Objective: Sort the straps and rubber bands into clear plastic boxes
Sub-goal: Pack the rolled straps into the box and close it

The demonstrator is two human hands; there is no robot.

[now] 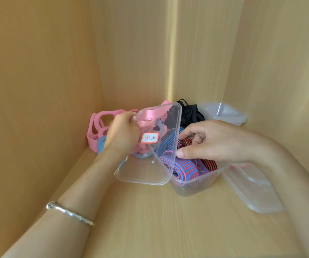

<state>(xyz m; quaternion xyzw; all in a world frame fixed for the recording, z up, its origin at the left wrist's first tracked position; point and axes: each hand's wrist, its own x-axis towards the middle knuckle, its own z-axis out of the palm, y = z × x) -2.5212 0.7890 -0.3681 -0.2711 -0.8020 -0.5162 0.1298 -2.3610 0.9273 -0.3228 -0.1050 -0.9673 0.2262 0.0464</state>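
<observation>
- Plainly, the left hand grips the far left edge of a clear rectangular plastic lid with a red-bordered paper label, its fingers curled over that rim.
- The lid is held tilted, label towards the camera. Its long axis runs from near to far, and its right long edge lies over the left rim of the open clear plastic box.
- The right hand reaches in from the box's right side. Its thumb is straight and touches the lid's right edge, and its fingers are half curled above the box's contents. I cannot tell whether it pinches the lid or only steadies it.
- Inside the box lie the folded blue-and-red striped elastic straps and a red-and-black striped strap, packed close together up to the rim.
- Judging by this, the step in hand is closing the box. The lid sits to the left of the opening and would have to swing rightwards and flatten. The right hand is the nearer one to the free edge.
- Left of the box and behind the lid, pink silicone bands and a pale blue band lie loose.
- Behind the box sits a heap of black straps, and beyond it to the right an empty clear plastic box.
- Just right of the box lies a second clear lid.
</observation>
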